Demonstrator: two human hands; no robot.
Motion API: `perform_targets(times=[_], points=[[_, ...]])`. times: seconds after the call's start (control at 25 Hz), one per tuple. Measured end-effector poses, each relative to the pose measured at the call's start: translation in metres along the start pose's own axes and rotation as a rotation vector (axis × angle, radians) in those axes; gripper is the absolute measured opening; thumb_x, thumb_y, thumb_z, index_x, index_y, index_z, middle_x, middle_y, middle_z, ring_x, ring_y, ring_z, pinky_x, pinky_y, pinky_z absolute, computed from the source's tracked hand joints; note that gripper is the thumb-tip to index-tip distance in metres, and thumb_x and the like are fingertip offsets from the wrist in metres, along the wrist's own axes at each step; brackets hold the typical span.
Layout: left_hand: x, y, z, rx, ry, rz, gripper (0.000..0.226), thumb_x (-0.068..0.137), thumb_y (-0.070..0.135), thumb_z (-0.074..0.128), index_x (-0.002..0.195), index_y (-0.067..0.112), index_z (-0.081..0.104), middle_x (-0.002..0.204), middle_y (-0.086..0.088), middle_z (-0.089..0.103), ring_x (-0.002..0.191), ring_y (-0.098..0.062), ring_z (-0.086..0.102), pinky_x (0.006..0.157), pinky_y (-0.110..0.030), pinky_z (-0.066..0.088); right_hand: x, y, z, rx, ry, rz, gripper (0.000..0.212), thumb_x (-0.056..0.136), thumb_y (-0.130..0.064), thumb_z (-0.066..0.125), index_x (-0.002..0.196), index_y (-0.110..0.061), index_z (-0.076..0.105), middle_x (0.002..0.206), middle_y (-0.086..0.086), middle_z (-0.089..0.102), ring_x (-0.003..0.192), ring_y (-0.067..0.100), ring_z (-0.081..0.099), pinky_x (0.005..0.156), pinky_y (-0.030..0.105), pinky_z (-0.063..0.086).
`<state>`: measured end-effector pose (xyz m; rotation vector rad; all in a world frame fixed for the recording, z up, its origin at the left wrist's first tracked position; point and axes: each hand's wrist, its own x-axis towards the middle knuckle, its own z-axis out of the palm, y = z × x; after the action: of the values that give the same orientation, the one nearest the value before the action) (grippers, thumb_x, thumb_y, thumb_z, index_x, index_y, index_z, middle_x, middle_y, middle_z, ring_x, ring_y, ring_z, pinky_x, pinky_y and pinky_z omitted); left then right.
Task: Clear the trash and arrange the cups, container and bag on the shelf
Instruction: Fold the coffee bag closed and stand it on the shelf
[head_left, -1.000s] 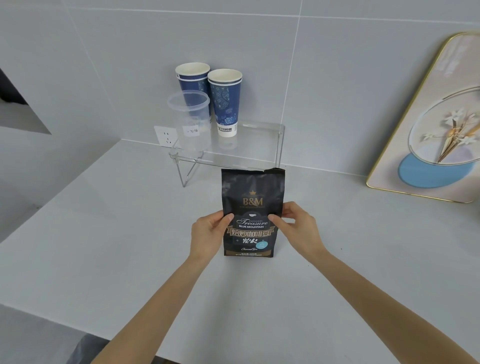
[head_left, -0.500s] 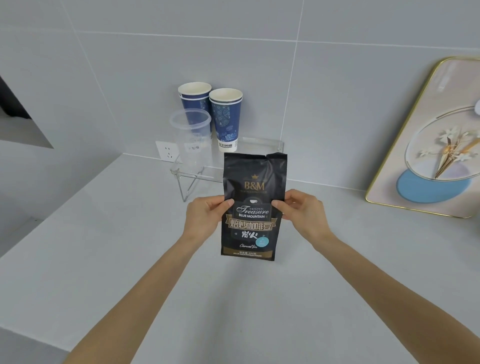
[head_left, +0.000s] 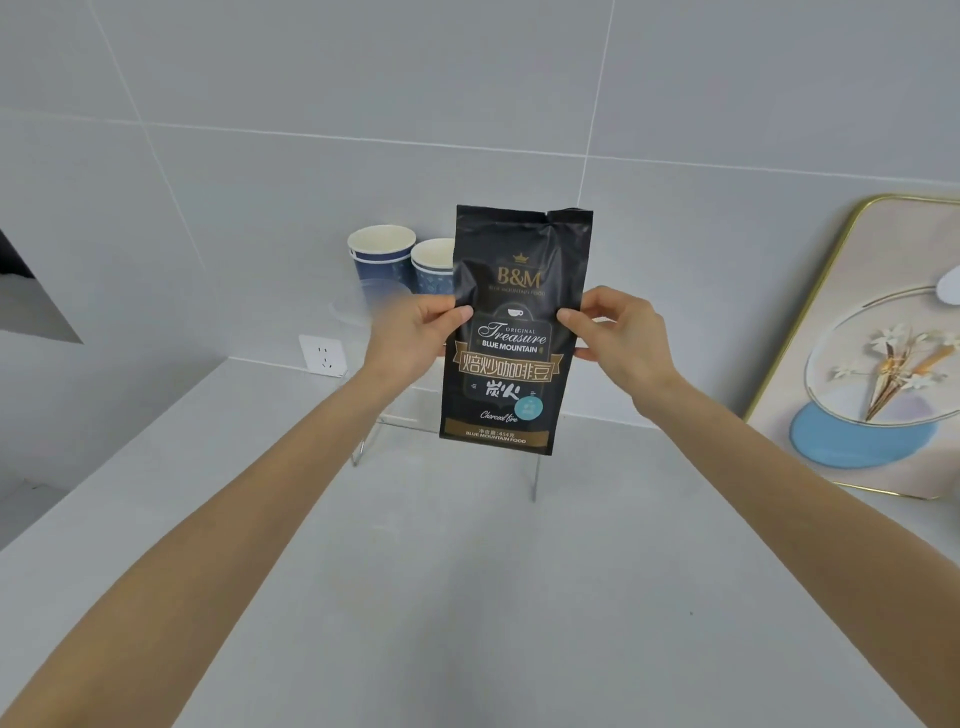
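Black coffee bag (head_left: 517, 332) held upright in the air above the grey counter (head_left: 467, 597), hiding part of the clear shelf (head_left: 395, 421) and one of two blue cups (head_left: 382, 257); clear container (head_left: 379, 299) blurry, hard to see; left hand (head_left: 410, 332) and right hand (head_left: 618, 332) pinching the bag's sides, arms stretched forward.

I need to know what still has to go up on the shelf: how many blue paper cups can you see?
2. One blue paper cup stands against the wall; the second cup stands on its right, partly covered by the coffee bag. The bag could hide more.
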<state>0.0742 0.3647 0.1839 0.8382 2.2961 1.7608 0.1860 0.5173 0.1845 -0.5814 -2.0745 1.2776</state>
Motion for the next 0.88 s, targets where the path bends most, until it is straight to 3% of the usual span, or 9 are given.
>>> perform_targets(times=[0.24,0.4,0.56,0.72,0.88], points=[[0.065,-0.004,0.020,-0.032,0.026,-0.055,0.021,0.086,0.021,0.055,0.099,0.010,0.066,0.109,-0.010,0.068,0.100,-0.027,0.062,0.094,-0.048,0.049,0.057,0.003,0.005,0.017,0.039,0.040,0.013,0.087,-0.020,0.056,0.082,-0.009,0.051,0.092,0.005,0.059,0.088,0.018,0.057,0.066,0.027,0.054],[0.099,-0.014,0.036,-0.023,0.043,-0.042,0.021,0.087,0.021,0.053,0.100,0.010,0.066,0.109,-0.009,0.067,0.100,-0.027,0.060,0.094,-0.044,0.049,0.087,0.016,0.011,0.039,0.057,0.077,0.013,0.087,-0.020,0.056,0.082,-0.009,0.050,0.094,0.006,0.059,0.091,0.020,0.057,0.078,0.036,0.055],[0.117,-0.033,0.050,-0.051,0.066,-0.057,0.016,0.088,0.021,0.052,0.092,0.015,0.066,0.096,-0.002,0.066,0.088,-0.017,0.057,0.083,-0.032,0.046,0.108,0.036,0.020,0.017,0.105,0.101,0.013,0.086,-0.020,0.058,0.079,-0.011,0.052,0.092,0.006,0.062,0.090,0.028,0.063,0.082,0.042,0.056],[0.118,-0.056,0.064,0.040,0.115,-0.017,0.023,0.088,0.024,0.051,0.098,0.009,0.065,0.102,-0.007,0.069,0.086,-0.014,0.056,0.068,-0.018,0.041,0.114,0.056,0.028,0.008,0.120,0.112,0.014,0.085,-0.022,0.059,0.077,-0.012,0.054,0.088,0.005,0.063,0.087,0.030,0.064,0.084,0.049,0.054],[0.116,-0.069,0.073,0.100,0.172,0.023,0.024,0.089,0.023,0.050,0.099,0.008,0.065,0.104,-0.012,0.070,0.087,-0.018,0.060,0.065,-0.020,0.043,0.113,0.071,0.031,-0.039,0.109,0.087,0.015,0.085,-0.025,0.058,0.079,-0.013,0.053,0.087,0.002,0.062,0.084,0.021,0.061,0.083,0.045,0.056]])
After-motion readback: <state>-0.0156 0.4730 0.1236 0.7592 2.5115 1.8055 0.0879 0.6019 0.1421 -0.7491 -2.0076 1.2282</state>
